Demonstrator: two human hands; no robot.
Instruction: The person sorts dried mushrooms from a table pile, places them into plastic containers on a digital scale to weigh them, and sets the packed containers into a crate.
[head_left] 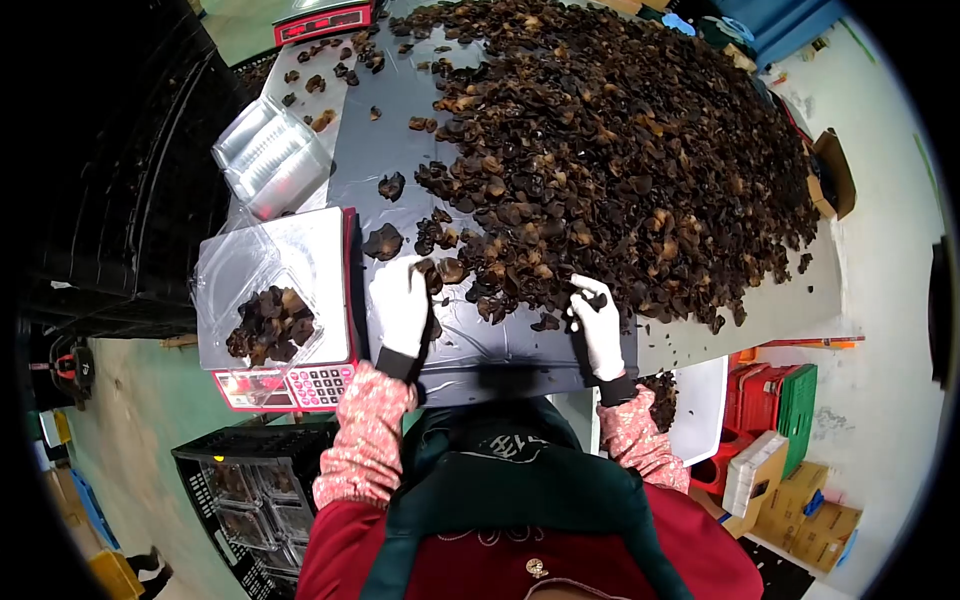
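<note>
A large heap of dark brown dried fungus pieces (620,150) covers much of the grey table (390,150). My left hand (402,308), in a white glove, is closed on fungus pieces (430,278) between the scale and the heap. At the heap's near edge, my gloved right hand (597,325) has its fingers curled around a small dark fungus piece (597,300). Left of my left hand stands a red and white scale (345,240). On its plate lies an open clear plastic container (225,290) with a pile of fungus (272,327) in it.
Stacked clear containers (270,155) lie behind the scale. Another red scale (322,22) stands at the far left. Below the table are a black crate (210,450) with filled boxes at left, and a white tub (705,400), red and green crates (795,420) and cardboard boxes (825,535) at right.
</note>
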